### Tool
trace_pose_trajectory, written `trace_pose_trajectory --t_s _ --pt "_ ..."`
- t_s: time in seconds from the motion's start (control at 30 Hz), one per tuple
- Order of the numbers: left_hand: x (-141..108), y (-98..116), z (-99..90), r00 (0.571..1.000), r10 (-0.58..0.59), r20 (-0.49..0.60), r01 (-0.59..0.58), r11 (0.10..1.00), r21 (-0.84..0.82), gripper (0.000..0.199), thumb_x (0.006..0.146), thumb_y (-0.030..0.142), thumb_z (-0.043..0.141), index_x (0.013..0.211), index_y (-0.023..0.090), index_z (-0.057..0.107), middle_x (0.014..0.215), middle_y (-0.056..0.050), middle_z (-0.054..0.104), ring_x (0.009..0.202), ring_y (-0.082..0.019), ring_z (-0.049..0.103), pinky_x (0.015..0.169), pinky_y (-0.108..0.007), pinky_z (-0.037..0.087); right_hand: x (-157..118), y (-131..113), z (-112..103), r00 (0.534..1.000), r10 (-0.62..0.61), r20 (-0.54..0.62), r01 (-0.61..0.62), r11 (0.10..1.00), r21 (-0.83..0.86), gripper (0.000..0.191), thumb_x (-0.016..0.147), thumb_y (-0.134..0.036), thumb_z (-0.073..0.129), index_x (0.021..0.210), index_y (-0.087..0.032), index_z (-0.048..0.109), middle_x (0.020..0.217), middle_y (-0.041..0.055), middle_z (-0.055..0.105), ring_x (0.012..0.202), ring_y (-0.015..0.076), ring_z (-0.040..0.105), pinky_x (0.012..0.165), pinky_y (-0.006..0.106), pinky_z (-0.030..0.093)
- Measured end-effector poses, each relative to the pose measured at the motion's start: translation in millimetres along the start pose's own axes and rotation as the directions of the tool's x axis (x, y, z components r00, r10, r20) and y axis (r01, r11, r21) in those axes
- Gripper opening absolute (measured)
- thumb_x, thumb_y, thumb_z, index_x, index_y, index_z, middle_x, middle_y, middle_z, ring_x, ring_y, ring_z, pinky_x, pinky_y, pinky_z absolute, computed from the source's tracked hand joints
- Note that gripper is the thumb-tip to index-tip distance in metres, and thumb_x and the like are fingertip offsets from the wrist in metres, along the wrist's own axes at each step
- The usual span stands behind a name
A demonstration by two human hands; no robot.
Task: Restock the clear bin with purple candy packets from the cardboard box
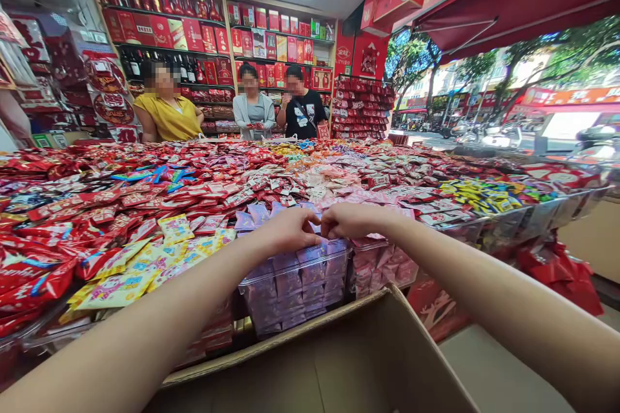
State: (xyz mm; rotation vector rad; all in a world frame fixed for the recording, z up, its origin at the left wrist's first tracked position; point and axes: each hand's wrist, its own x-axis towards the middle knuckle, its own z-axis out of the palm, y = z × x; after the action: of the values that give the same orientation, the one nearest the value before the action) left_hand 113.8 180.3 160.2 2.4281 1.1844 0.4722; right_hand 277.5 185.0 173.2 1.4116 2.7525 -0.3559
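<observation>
Heaped purple packets (259,214) could slip out of the bin (271,275) if a knuckle nudges them.
They lie beneath and behind both hands, just beyond the box (363,335); the left hand (293,230) has thumb and fingers parted, while the right hand (343,220) curls downward, its grip hidden, so whether it pinches one cannot be told.

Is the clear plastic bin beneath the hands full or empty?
The clear plastic bin looks full: purple packets, seen through its wall, reach the rim.
</observation>
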Motion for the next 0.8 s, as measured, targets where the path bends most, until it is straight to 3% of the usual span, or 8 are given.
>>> trace_pose_trajectory --t_s 0.17,0.27,0.33,0.43,0.57,0.73,0.8 --pt "3 -1 3.9 0.999 -0.027 -0.043 0.020 0.988 -0.154 0.029 0.062 0.017 0.063 0.091 0.014 0.060 0.054 0.005 0.056 0.046 -0.010 0.049 0.043 -0.021 0.036 -2 6 2 0.995 -0.026 -0.100 0.032 0.998 0.056 0.027 0.067 -0.012 0.049 0.089 -0.013 0.066 0.081 0.0041 0.065 0.068 0.0128 0.053 0.058 0.020 0.036" --pt "3 -3 -0.4 0.989 -0.071 -0.130 0.031 0.958 -0.285 0.033 0.064 0.019 0.060 0.096 0.013 0.057 0.055 0.005 0.056 0.048 -0.010 0.050 0.046 -0.022 0.037 -8 7 -2 0.983 -0.043 -0.179 0.066 0.990 0.126 0.027 0.076 -0.023 0.044 0.090 -0.011 0.064 0.077 0.0040 0.062 0.065 0.0111 0.049 0.056 0.020 0.035" --pt "2 -4 -4.9 0.978 -0.100 -0.181 0.028 0.931 -0.364 0.032 0.064 0.020 0.060 0.095 0.012 0.057 0.059 0.004 0.057 0.053 -0.011 0.051 0.050 -0.023 0.038 -10 7 -3 0.967 -0.042 -0.252 0.111 0.957 0.267 0.031 0.077 -0.034 0.045 0.087 -0.010 0.063 0.069 0.0021 0.058 0.059 0.0093 0.045 0.051 0.020 0.033" --pt "-3 1 -10.6 0.969 -0.132 -0.207 0.024 0.890 -0.455 0.029 0.064 0.026 0.062 0.091 0.014 0.059 0.065 0.003 0.059 0.058 -0.010 0.052 0.053 -0.022 0.037 -10 6 -2 0.932 0.022 -0.361 0.186 0.826 0.531 0.033 0.070 -0.037 0.055 0.083 -0.008 0.062 0.063 -0.0005 0.052 0.052 0.0067 0.039 0.047 0.019 0.029" --pt "-8 11 -11.8 0.972 -0.178 -0.152 0.068 0.836 -0.544 0.022 0.065 0.035 0.062 0.069 0.013 0.062 0.059 0.002 0.056 0.050 -0.007 0.046 0.046 -0.020 0.031 -6 6 0 0.922 0.112 -0.370 0.227 0.619 0.752 0.030 0.061 -0.036 0.063 0.073 -0.009 0.061 0.057 -0.0023 0.050 0.047 0.0054 0.038 0.044 0.020 0.027" --pt "-4 19 -6.7 0.953 -0.256 -0.163 0.112 0.796 -0.595 0.022 0.069 0.037 0.053 0.068 0.015 0.055 0.058 0.003 0.051 0.046 -0.008 0.045 0.042 -0.020 0.029 -5 4 -1 0.914 0.181 -0.362 0.283 0.352 0.892 0.029 0.052 -0.034 0.070 0.056 -0.011 0.053 0.048 -0.0048 0.046 0.044 0.0043 0.037 0.044 0.020 0.028" --pt "-3 20 -7.0 0.951 -0.252 -0.178 0.116 0.826 -0.552 0.024 0.070 0.040 0.049 0.068 0.016 0.054 0.058 0.003 0.052 0.047 -0.009 0.046 0.042 -0.021 0.029 -7 3 -1 0.913 0.189 -0.361 0.288 0.327 0.900 0.030 0.053 -0.035 0.069 0.055 -0.012 0.051 0.048 -0.0051 0.045 0.044 0.0044 0.037 0.044 0.020 0.028"
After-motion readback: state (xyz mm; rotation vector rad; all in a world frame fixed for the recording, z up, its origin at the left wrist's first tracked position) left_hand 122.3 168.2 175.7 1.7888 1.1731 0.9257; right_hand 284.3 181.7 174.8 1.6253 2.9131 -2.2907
